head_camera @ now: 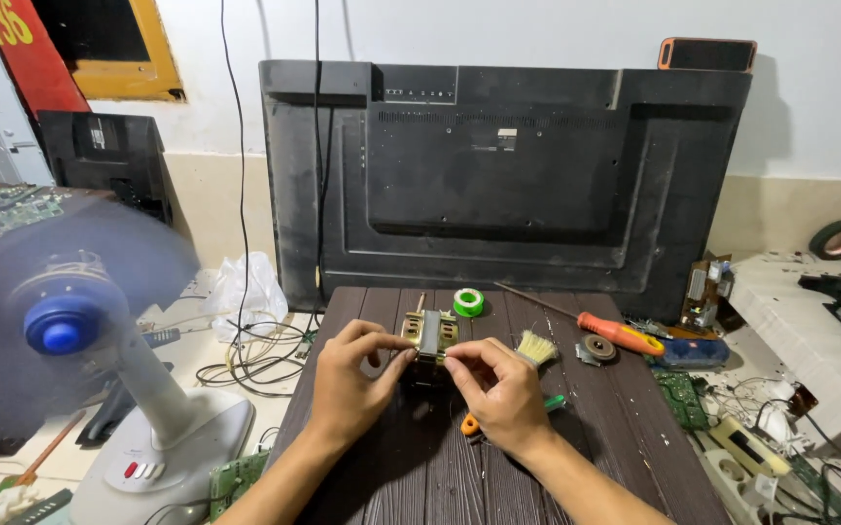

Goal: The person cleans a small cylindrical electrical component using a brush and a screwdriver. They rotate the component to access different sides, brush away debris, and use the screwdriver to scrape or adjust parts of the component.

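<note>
I've got both hands on the small motor (429, 335) mid-bench (625, 428): left hand (348, 374) pinches its left side, right hand (498, 384) pinches its front. Brush (535, 347) just right of it.

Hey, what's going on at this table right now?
A person has both hands on a small electric motor standing on a dark slatted table. The left hand grips its left side, and the right hand pinches at its right edge. Beside them lie a small brush, an orange-handled screwdriver and a green solder spool. A fan spins to the left, and a large TV back panel leans against the wall.
</note>
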